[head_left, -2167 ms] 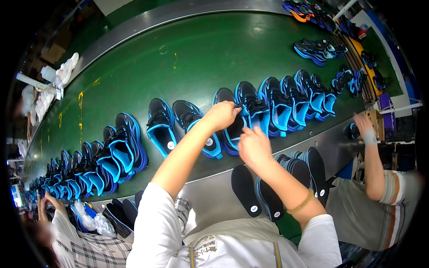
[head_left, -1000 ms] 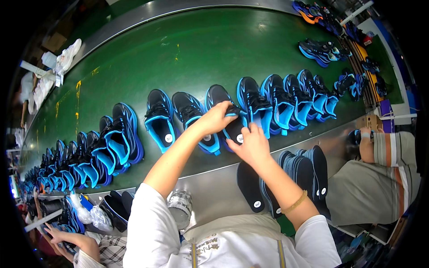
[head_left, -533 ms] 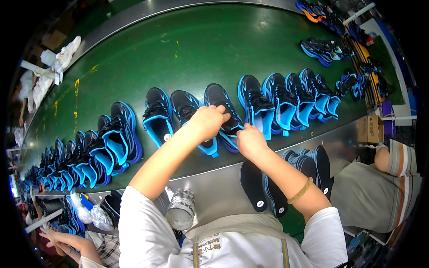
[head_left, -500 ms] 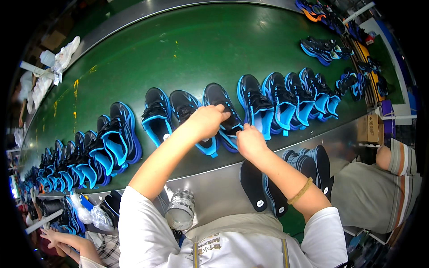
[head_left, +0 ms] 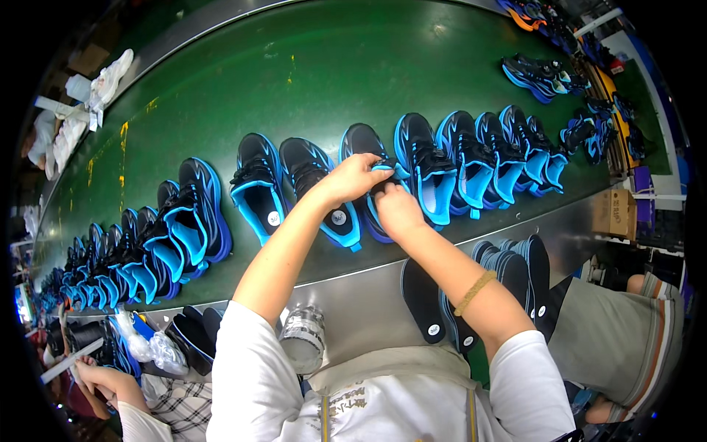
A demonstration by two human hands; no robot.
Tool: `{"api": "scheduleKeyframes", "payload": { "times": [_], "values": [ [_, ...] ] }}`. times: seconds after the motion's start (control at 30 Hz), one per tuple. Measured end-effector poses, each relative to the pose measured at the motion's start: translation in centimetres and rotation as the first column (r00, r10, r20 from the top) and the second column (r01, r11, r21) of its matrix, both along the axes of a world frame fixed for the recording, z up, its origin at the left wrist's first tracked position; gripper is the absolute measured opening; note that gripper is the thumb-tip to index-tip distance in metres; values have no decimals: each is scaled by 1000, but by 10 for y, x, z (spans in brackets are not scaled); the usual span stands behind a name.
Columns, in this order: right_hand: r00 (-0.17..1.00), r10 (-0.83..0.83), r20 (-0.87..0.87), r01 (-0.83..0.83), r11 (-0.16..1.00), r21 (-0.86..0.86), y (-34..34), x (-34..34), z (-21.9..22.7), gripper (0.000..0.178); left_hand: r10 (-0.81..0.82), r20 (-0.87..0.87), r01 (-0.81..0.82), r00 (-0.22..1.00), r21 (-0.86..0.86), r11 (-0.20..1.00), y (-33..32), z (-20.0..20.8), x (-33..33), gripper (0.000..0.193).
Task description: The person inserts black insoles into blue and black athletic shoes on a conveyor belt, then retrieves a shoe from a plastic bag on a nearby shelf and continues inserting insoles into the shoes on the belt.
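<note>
A black sneaker with blue trim (head_left: 361, 135) lies on the green surface in front of me, toe pointing away. My left hand (head_left: 355, 178) is closed on its padded tongue, thumb and fingers pinching the raised flap. Close beside it, my right hand (head_left: 398, 212) has its curled fingers at the shoe's opening; whatever they grip is hidden. To the left stands a sneaker with a round white sticker on its insole (head_left: 338, 218), and another sneaker (head_left: 258, 193) sits beyond it. A matching sneaker (head_left: 423, 166) adjoins on the right.
Rows of similar sneakers run left (head_left: 193, 221) and right (head_left: 508, 158) along the green table (head_left: 294, 81). Black insoles (head_left: 422, 302) hang over the near metal edge. A clear jar (head_left: 302, 340) stands close to my body. Other people sit at both sides.
Both hands have come closer together at the sneaker's opening. My right hand has moved from the heel side up toward the tongue, and the tongue now stands lifted in my left fingers.
</note>
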State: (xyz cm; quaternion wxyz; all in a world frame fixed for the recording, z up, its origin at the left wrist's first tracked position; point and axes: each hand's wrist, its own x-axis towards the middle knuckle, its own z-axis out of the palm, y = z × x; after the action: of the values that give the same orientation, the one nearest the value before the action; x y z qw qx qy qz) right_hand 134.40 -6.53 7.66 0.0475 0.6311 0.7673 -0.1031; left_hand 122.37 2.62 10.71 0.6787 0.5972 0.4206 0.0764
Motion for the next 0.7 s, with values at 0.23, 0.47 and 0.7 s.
{"api": "scheduleKeyframes", "payload": {
  "times": [0.23,0.47,0.7],
  "values": [
    [999,-36,15,38,977,-210,14,2,5,24,-5,102,1,995,39,999,-3,-12,1,48],
    [997,51,66,-13,871,-491,31,-2,25,36,-17,81,10,997,98,995,-4,-21,5,44],
    [901,398,172,-193,723,-663,40,-2,14,44,-40,96,12,995,275,961,-4,-38,8,41]
  ]
}}
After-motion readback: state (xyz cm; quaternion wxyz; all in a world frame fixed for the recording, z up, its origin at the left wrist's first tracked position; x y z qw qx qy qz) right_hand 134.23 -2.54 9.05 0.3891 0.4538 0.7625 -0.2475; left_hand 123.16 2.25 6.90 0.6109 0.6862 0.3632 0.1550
